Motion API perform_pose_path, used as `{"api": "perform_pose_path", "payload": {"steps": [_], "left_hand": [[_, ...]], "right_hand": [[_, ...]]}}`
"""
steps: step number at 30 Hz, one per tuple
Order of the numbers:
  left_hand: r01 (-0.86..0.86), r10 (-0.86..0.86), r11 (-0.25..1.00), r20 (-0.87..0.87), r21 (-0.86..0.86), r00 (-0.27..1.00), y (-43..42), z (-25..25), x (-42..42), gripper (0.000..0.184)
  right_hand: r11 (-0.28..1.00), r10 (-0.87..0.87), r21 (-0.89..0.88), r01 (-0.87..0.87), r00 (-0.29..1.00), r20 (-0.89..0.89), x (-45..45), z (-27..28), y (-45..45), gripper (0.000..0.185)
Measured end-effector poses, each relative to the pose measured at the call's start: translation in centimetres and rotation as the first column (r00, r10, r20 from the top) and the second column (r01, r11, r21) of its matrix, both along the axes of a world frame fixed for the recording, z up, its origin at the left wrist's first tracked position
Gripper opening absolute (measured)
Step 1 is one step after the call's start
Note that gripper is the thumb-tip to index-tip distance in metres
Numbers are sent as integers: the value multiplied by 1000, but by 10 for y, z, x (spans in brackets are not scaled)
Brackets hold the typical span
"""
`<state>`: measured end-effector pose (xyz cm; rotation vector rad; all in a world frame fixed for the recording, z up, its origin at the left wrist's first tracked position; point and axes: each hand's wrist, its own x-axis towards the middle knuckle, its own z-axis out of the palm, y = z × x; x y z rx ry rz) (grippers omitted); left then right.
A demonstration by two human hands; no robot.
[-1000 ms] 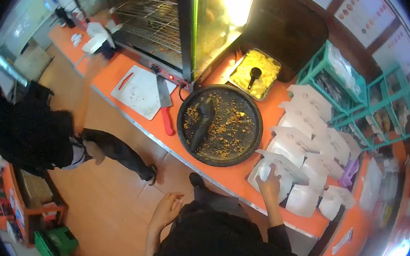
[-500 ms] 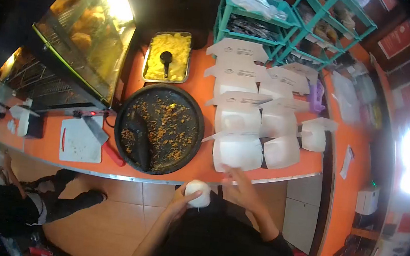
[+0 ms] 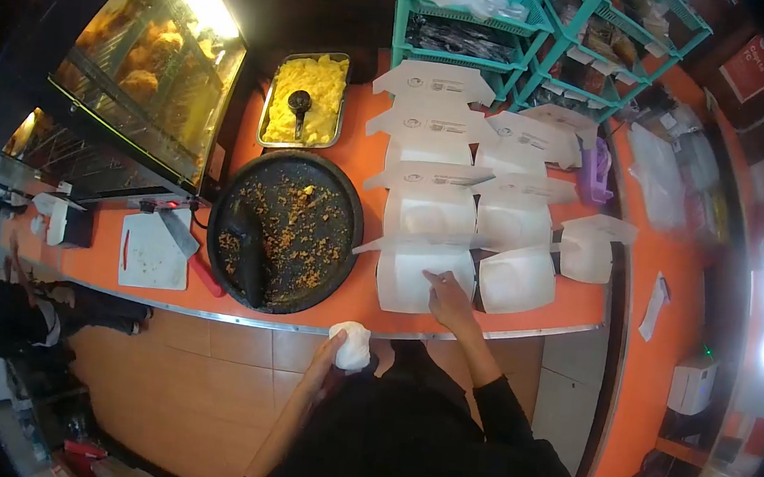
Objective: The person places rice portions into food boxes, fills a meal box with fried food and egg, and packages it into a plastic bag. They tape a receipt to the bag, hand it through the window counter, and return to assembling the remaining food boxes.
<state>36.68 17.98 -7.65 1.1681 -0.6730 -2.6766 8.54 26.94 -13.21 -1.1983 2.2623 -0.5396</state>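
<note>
My left hand (image 3: pixel 322 363) is closed around a white, rounded bundle (image 3: pixel 353 347), held just off the counter's front edge; its wrapping looks like paper, and the contents are hidden. My right hand (image 3: pixel 450 298) reaches over the nearest open white paper food box (image 3: pixel 403 287). Its index finger is stretched out toward the box's inside, the other fingers are curled, and nothing shows in it. Whether the fingertip touches the box I cannot tell. Beside it on the right stands another open paper box (image 3: pixel 517 283).
More open boxes (image 3: pixel 431 211) stand in rows behind. To the left are a black stone mortar (image 3: pixel 281 289) with crumbs and a pestle (image 3: pixel 248 249), a tray of yellow food (image 3: pixel 322 99), a cutting board (image 3: pixel 148 262) with a knife (image 3: pixel 182 236), and a heated display case (image 3: pixel 150 69). Another person (image 3: pixel 20 319) is at far left.
My right hand has moved forward and now hovers over the nearest box, its index finger extended. The left hand keeps the white bundle, slightly farther left. The camera view has shifted a little.
</note>
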Motion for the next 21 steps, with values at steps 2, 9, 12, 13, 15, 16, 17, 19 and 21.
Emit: {"api": "perform_pose_path", "payload": {"steps": [2, 9, 12, 13, 15, 16, 17, 19, 21], "left_hand": [[-80, 80, 997, -2, 2, 997, 4, 2, -10, 47], [-120, 126, 989, 70, -92, 990, 10, -10, -30, 54], [-125, 132, 988, 73, -95, 989, 11, -10, -33, 54], [-119, 126, 988, 66, -99, 990, 10, -9, -35, 53], [-121, 126, 990, 67, -76, 990, 9, -7, -35, 52], [-123, 126, 991, 67, -49, 990, 5, -6, -37, 51], [-125, 128, 991, 61, -51, 990, 2, -5, -40, 51], [-189, 183, 980, -86, -63, 979, -4, 4, -47, 49], [-156, 145, 976, -78, -153, 986, -12, 14, -59, 47]], "right_hand": [[997, 71, -3, -71, 997, 40, 1, -3, 8, 44], [946, 247, 217, -239, 969, -9, 22, 24, 8, 42], [939, 264, 245, -243, 963, -58, 26, 30, 3, 43], [939, 265, 241, -244, 962, -61, 24, 29, 3, 43], [948, 292, 154, -277, 953, -79, 20, 31, 4, 38], [950, 290, 148, -276, 953, -86, 14, 35, 6, 38], [979, 203, -30, -203, 979, 17, 6, 41, 14, 32], [982, 50, -188, -18, 985, 164, -2, 81, 41, 20], [966, -143, -181, 184, 966, 217, -9, 98, 84, 16]]}}
